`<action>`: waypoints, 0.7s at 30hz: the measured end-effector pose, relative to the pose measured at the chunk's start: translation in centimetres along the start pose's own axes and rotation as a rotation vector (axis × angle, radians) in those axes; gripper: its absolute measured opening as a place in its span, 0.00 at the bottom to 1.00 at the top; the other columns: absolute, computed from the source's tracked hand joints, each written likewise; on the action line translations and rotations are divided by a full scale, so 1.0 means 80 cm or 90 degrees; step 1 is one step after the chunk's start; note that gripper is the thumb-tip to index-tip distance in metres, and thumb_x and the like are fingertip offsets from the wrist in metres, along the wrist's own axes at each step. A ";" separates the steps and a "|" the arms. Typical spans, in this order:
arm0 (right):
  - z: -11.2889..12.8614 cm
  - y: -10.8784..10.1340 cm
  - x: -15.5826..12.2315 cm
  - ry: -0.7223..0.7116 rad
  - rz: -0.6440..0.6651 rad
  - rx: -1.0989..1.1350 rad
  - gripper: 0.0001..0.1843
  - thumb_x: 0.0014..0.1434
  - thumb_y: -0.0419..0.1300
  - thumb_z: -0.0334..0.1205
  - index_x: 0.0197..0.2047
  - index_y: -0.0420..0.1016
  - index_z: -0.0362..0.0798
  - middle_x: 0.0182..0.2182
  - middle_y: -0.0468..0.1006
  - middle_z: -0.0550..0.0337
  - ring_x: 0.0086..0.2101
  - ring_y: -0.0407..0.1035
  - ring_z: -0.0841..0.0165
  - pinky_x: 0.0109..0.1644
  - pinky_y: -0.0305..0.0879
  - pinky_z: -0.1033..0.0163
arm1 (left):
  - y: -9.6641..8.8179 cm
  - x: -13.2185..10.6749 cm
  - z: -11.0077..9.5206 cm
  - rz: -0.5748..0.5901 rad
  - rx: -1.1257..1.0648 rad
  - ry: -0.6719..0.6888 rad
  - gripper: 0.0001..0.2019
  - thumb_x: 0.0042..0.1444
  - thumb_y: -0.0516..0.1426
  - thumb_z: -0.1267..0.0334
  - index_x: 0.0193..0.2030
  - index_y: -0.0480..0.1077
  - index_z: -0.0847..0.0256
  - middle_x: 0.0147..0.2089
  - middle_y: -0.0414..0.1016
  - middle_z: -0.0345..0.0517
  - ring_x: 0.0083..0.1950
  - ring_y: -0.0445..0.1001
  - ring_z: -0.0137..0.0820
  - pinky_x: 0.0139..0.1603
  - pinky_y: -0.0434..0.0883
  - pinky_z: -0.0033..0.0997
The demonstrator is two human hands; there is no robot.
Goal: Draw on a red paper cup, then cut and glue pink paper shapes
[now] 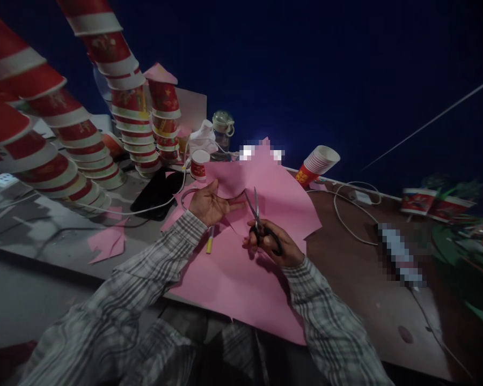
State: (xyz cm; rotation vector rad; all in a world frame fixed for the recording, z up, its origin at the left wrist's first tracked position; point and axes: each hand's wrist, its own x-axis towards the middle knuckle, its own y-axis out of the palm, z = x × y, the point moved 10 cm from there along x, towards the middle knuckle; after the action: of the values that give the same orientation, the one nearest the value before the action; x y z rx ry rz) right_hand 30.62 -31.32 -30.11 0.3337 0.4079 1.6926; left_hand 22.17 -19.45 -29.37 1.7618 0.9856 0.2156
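Observation:
My right hand (276, 241) is wrapped round the black handles of a pair of scissors (257, 212). The scissor blades point away from me and stand slightly apart beside a cut edge of pink paper (282, 185). My left hand (211, 205), palm turned up, grips the raised flap of that paper between thumb and fingers, with the fingers stretched towards the blades. More pink paper (241, 273) spreads below both hands and hangs over the table's front edge. A yellow-and-white marker (210, 241) lies on it near my left wrist.
Tall stacks of red-and-white paper cups (134, 115) lean on the left. A black phone (156, 193), pink scraps (108, 241) and a white cable lie near them. At the back right stand more nested cups (317, 163); a pixelated object (400, 254) and potted plants (418, 201) are further right.

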 end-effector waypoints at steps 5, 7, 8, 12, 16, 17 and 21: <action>-0.002 -0.002 0.002 -0.017 -0.009 -0.025 0.26 0.53 0.69 0.49 0.53 0.72 0.50 0.32 0.75 0.63 0.28 0.73 0.69 0.37 0.75 0.56 | -0.002 0.001 0.002 0.002 0.005 0.005 0.13 0.63 0.51 0.60 0.31 0.72 0.62 0.33 0.81 0.53 0.52 0.80 0.46 0.58 0.71 0.60; -0.002 -0.002 0.003 -0.028 -0.019 -0.031 0.27 0.53 0.69 0.50 0.53 0.72 0.51 0.32 0.75 0.62 0.29 0.73 0.69 0.34 0.74 0.58 | -0.002 0.001 0.006 -0.007 -0.003 0.001 0.13 0.62 0.52 0.59 0.32 0.73 0.62 0.34 0.81 0.53 0.52 0.79 0.46 0.58 0.70 0.60; -0.003 -0.002 0.004 -0.034 -0.024 -0.032 0.27 0.52 0.70 0.51 0.53 0.72 0.51 0.32 0.75 0.62 0.29 0.73 0.69 0.33 0.74 0.59 | -0.002 0.000 0.009 -0.011 -0.008 0.000 0.13 0.62 0.53 0.59 0.32 0.73 0.62 0.34 0.81 0.53 0.52 0.79 0.47 0.58 0.70 0.60; -0.004 -0.003 0.007 -0.060 -0.056 -0.044 0.29 0.52 0.70 0.51 0.54 0.71 0.52 0.33 0.74 0.62 0.30 0.72 0.70 0.33 0.74 0.60 | 0.002 -0.003 0.022 -0.014 -0.023 -0.014 0.13 0.63 0.52 0.57 0.36 0.73 0.62 0.37 0.81 0.55 0.51 0.80 0.48 0.59 0.69 0.60; -0.002 -0.009 0.010 -0.090 -0.101 -0.050 0.29 0.52 0.69 0.53 0.54 0.70 0.52 0.33 0.74 0.62 0.30 0.71 0.70 0.33 0.75 0.60 | 0.003 -0.005 0.042 -0.021 -0.007 -0.049 0.17 0.65 0.50 0.53 0.45 0.71 0.64 0.41 0.80 0.58 0.48 0.80 0.48 0.56 0.71 0.57; -0.002 -0.010 0.011 -0.091 -0.108 -0.046 0.29 0.52 0.69 0.53 0.54 0.70 0.52 0.33 0.74 0.62 0.30 0.71 0.69 0.31 0.74 0.60 | 0.003 -0.006 0.048 -0.024 0.000 -0.066 0.19 0.65 0.49 0.52 0.46 0.71 0.65 0.41 0.80 0.58 0.46 0.80 0.48 0.54 0.72 0.55; 0.000 -0.013 0.013 -0.097 -0.119 -0.038 0.30 0.51 0.70 0.53 0.53 0.70 0.51 0.32 0.74 0.61 0.29 0.72 0.69 0.26 0.73 0.63 | 0.001 -0.008 0.067 -0.029 0.023 -0.119 0.27 0.67 0.42 0.48 0.46 0.72 0.69 0.35 0.80 0.59 0.37 0.79 0.45 0.49 0.75 0.48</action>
State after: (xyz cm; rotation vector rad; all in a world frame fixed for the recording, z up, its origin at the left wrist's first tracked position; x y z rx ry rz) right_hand 31.35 -30.19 -30.58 0.3663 0.2663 1.4831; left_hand 24.82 -23.65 -31.39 1.7553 0.8979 0.0029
